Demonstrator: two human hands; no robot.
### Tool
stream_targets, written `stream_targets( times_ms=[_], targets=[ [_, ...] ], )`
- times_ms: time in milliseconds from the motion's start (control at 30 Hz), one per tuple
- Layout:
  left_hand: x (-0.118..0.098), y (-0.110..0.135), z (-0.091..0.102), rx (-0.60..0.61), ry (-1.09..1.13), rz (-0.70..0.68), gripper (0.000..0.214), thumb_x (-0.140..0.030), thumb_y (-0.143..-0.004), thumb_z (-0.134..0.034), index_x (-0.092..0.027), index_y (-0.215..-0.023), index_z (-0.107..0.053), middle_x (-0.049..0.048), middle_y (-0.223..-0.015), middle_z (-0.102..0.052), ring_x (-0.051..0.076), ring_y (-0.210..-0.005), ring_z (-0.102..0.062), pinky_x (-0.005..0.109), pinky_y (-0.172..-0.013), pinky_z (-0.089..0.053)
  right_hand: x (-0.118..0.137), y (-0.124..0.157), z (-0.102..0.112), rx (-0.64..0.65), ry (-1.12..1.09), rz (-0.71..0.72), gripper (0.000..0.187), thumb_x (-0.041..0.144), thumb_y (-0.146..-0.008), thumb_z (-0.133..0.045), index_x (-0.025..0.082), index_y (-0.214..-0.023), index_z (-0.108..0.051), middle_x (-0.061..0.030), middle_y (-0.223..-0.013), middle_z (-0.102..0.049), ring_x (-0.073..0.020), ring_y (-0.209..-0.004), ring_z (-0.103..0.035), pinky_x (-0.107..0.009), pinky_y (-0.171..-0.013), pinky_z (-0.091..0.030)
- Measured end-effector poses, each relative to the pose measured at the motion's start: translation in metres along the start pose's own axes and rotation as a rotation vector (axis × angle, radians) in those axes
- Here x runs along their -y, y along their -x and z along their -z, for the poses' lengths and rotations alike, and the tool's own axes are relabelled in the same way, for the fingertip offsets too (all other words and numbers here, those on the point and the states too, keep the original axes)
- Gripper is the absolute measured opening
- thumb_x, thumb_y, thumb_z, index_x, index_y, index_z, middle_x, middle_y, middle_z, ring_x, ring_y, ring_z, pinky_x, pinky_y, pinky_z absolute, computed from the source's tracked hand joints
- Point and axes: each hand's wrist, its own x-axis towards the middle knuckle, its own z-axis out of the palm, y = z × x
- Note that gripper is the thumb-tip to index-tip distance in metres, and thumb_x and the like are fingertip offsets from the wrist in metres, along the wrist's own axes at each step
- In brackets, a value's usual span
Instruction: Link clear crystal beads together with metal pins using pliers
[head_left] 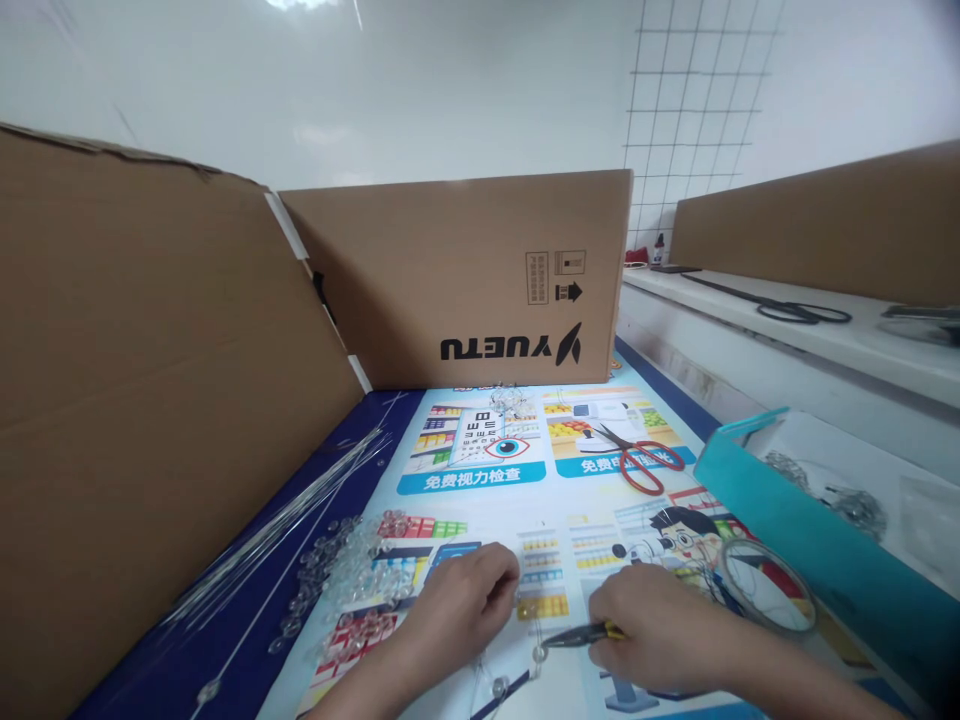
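My right hand (645, 625) is wrapped round a pair of pliers (579, 636) with dark jaws and a bit of yellow handle showing. The jaw tips point left and meet a clear bead (539, 655) on a thin strand. Another clear bead (500, 687) lies lower left of it. Just left of the pliers, my left hand (476, 595) is closed, thumb against curled fingers; whatever it pinches is hidden. Beyond its wrist spreads a pile of loose clear beads (352, 565).
Thin straight wires (300, 510) lie along the left. Red-handled scissors (641, 460) and a roll of clear tape (769, 585) sit on the printed sheet. At right stands a teal box (810, 535) holding wire coils. Cardboard panels (450, 270) wall the back and left.
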Motion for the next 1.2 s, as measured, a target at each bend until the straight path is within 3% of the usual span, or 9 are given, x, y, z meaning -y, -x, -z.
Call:
stream_targets(
  times_ms=[233,500,733,1000,1200],
  targets=[
    [-0.004,0.000,0.000,0.023,0.022,-0.033,0.015,-0.011,-0.078,-0.041,-0.021,-0.080,-0.052,-0.0013,-0.073,-0.057,0.012,-0.064,-0.051,0.021,-0.058,-0.034,0.009,0.000,0.006,0.010,0.028,-0.018,0.031,0.038,-0.076,-0.043,0.019,-0.076,-0.066,-0.0098,-0.073,-0.067,-0.0235,-0.065,-0.061,-0.026,-0.049,-0.032],
    [-0.003,0.000,-0.004,0.048,0.043,-0.070,0.015,-0.011,-0.079,-0.042,-0.021,-0.083,-0.052,-0.0019,-0.077,-0.059,0.012,-0.069,-0.053,0.021,-0.061,-0.035,0.025,-0.005,0.005,-0.024,0.104,-0.005,0.034,0.036,-0.078,-0.040,0.015,-0.081,-0.067,-0.0134,-0.075,-0.067,-0.0258,-0.067,-0.062,-0.031,-0.057,-0.041],
    [-0.007,0.000,0.000,0.116,0.023,-0.066,0.017,-0.009,-0.077,-0.042,-0.021,-0.082,-0.054,-0.0017,-0.078,-0.061,0.012,-0.069,-0.054,0.020,-0.061,-0.035,0.020,-0.006,-0.003,-0.057,0.105,0.013,0.031,0.035,-0.078,-0.041,0.017,-0.080,-0.066,-0.0117,-0.075,-0.067,-0.0247,-0.068,-0.062,-0.030,-0.059,-0.041],
    [-0.011,0.000,0.004,0.118,-0.023,-0.047,0.017,-0.010,-0.074,-0.042,-0.021,-0.078,-0.054,-0.0014,-0.076,-0.061,0.013,-0.066,-0.054,0.021,-0.058,-0.033,0.017,-0.005,-0.004,-0.102,0.088,0.043,0.029,0.036,-0.078,-0.042,0.018,-0.079,-0.065,-0.0098,-0.075,-0.067,-0.0244,-0.067,-0.062,-0.029,-0.057,-0.039],
    [-0.008,0.001,0.001,0.096,-0.072,-0.061,0.015,-0.010,-0.073,-0.042,-0.020,-0.074,-0.053,-0.0018,-0.072,-0.060,0.012,-0.061,-0.051,0.021,-0.054,-0.029,0.010,-0.001,0.000,-0.067,0.059,0.064,0.029,0.039,-0.077,-0.044,0.019,-0.077,-0.065,-0.0084,-0.077,-0.067,-0.0234,-0.070,-0.061,-0.029,-0.058,-0.038]
  ],
)
